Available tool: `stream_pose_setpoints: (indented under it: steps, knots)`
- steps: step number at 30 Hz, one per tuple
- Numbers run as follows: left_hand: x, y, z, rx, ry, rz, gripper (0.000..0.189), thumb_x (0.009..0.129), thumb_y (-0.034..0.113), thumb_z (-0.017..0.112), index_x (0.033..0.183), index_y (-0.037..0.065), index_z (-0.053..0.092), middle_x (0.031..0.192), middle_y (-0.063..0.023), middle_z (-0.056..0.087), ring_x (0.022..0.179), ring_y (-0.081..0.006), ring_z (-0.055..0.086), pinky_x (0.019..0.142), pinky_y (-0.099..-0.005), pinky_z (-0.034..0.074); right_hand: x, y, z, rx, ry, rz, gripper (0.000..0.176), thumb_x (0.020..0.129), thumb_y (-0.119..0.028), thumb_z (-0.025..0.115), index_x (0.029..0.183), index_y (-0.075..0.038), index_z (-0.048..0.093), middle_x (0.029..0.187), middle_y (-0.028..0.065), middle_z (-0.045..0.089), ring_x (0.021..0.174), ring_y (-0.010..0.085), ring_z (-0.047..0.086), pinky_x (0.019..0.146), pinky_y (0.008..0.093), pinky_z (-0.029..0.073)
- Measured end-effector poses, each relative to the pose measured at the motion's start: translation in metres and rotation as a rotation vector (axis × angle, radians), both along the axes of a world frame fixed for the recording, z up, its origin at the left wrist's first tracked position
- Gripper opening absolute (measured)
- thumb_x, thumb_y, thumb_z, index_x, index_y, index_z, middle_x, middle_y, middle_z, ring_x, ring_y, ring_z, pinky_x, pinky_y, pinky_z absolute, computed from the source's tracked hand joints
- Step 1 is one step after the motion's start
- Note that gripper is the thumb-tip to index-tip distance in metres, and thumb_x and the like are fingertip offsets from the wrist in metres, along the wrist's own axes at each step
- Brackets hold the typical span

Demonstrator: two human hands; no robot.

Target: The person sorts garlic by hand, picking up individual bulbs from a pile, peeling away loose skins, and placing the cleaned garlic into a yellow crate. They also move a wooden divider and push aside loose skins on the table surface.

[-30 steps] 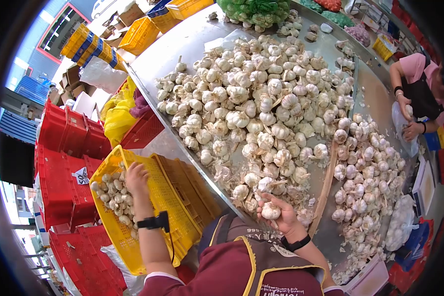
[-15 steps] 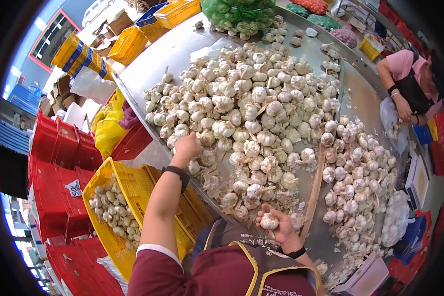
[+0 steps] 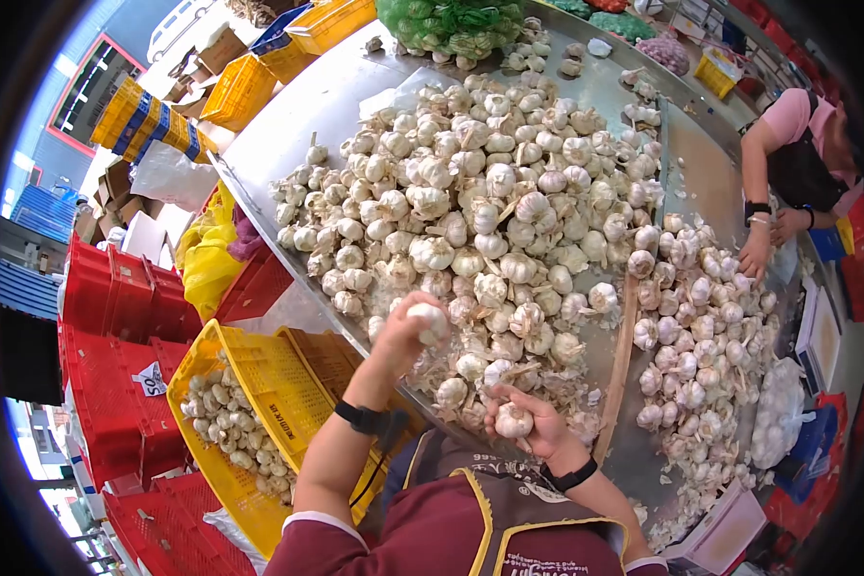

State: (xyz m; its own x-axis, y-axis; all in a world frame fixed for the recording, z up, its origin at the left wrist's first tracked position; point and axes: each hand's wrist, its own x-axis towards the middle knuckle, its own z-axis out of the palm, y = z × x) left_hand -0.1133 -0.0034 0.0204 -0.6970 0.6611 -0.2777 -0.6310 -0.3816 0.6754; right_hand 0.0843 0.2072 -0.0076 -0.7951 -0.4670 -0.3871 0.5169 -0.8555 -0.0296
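My left hand [image 3: 399, 336] is closed around a white garlic bulb [image 3: 431, 324], raised over the near left edge of the garlic pile [image 3: 490, 211]. Close to my apron, my right hand [image 3: 540, 422] has its fingers curled about another garlic bulb [image 3: 515, 420], its palm turned upward. The pile of bulbs with dry stalks and loose skins spreads over the metal table [image 3: 288, 110]. Behind my left arm, a yellow crate [image 3: 283, 408] holds several garlic bulbs.
A wooden strip [image 3: 616, 370] divides the big pile from a second garlic heap [image 3: 701, 326]. Across the table, a co-worker in pink [image 3: 787, 144] reaches to that heap. Red crates [image 3: 115, 384] are stacked at left. A green net sack [image 3: 451, 29] stands at the far end.
My left hand has come back from the pile toward my right hand, now with a bulb in it. The co-worker's hand has moved onto the second heap.
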Motion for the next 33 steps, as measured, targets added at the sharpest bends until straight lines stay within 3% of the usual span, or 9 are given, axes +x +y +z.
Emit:
stream_pose_setpoints:
  steps: [2,8,10,15,18,22,26,28,33]
  knots:
    - [0.018,0.022,0.013,-0.465,0.310,-0.051,0.028,0.068,0.000,0.060,0.095,0.005,0.060,0.088,-0.0074,0.061,0.077,-0.0155,0.061,0.065,-0.0281,0.053,0.000,-0.001,0.000,0.002,0.073,0.040,0.035,0.098,-0.022,0.046,0.127,-0.002,0.050,0.100,0.0159,0.064,0.095,0.0290,0.065,0.086,0.0411,0.054]
    - [0.059,0.062,0.042,-0.439,0.767,-0.582,0.032,0.078,0.018,0.071,0.106,0.006,0.063,0.104,-0.0071,0.062,0.097,-0.0207,0.061,0.086,-0.0322,0.049,0.008,-0.003,0.014,-0.029,0.037,0.039,0.051,0.098,-0.042,0.047,0.128,-0.001,0.050,0.102,0.0175,0.065,0.094,0.0303,0.066,0.082,0.0418,0.055]
    - [0.059,0.069,0.044,-0.366,0.890,-0.453,0.032,0.083,0.021,0.070,0.110,0.005,0.062,0.110,-0.0087,0.063,0.102,-0.0215,0.061,0.089,-0.0338,0.049,0.014,-0.002,0.007,-0.044,0.035,-0.070,0.061,0.094,-0.051,0.048,0.128,0.000,0.050,0.100,0.0174,0.065,0.090,0.0294,0.066,0.079,0.0415,0.054]
    - [-0.033,0.068,0.035,-1.551,1.138,-0.113,0.045,0.084,0.034,0.068,0.120,0.011,0.055,0.102,-0.0141,0.064,0.089,-0.0246,0.065,0.070,-0.0378,0.054,0.020,0.012,0.013,-0.072,0.142,-0.085,0.058,0.093,-0.040,0.054,0.132,0.002,0.043,0.094,0.0169,0.064,0.080,0.0265,0.064,0.078,0.0412,0.054]
    - [-0.074,0.052,-0.003,-1.692,1.260,-0.051,0.054,0.081,0.042,0.069,0.123,0.012,0.051,0.096,-0.0170,0.064,0.088,-0.0308,0.065,0.069,-0.0407,0.053,0.025,0.011,0.012,-0.031,0.113,-0.089,0.058,0.093,-0.039,0.054,0.133,0.002,0.041,0.093,0.0170,0.064,0.079,0.0262,0.064,0.078,0.0414,0.054]
    - [-0.087,0.033,-0.021,-1.559,1.190,-0.194,0.056,0.080,0.043,0.067,0.120,0.009,0.052,0.092,-0.0177,0.065,0.083,-0.0325,0.066,0.068,-0.0405,0.053,0.029,0.006,0.010,-0.019,0.110,-0.080,0.060,0.092,-0.039,0.055,0.134,0.002,0.041,0.094,0.0175,0.064,0.082,0.0271,0.065,0.079,0.0419,0.054]
    - [-0.067,0.018,-0.016,-0.851,0.412,-0.041,0.059,0.082,0.038,0.059,0.129,0.004,0.048,0.097,-0.0147,0.066,0.075,-0.0208,0.063,0.066,-0.0355,0.052,0.032,0.004,0.007,-0.005,0.129,-0.080,0.062,0.093,-0.042,0.054,0.133,0.003,0.042,0.096,0.0186,0.064,0.083,0.0280,0.065,0.078,0.0419,0.054]
    - [-0.045,0.014,-0.005,0.041,-0.081,-0.013,0.052,0.085,0.035,0.054,0.125,0.002,0.049,0.112,-0.0242,0.061,0.078,-0.0250,0.066,0.060,-0.0338,0.057,0.028,0.006,0.013,-0.042,0.138,-0.070,0.065,0.093,-0.046,0.052,0.133,0.003,0.043,0.097,0.0193,0.065,0.082,0.0282,0.065,0.078,0.0419,0.055]
    - [-0.005,0.027,0.027,0.242,-0.196,-0.072,0.047,0.089,0.041,0.047,0.116,0.003,0.054,0.117,-0.0225,0.059,0.084,-0.0247,0.065,0.066,-0.0325,0.057,0.024,0.007,0.006,-0.169,0.147,-0.085,0.071,0.092,-0.052,0.050,0.135,0.004,0.041,0.116,0.0254,0.059,0.098,0.0370,0.063,0.080,0.0460,0.056]
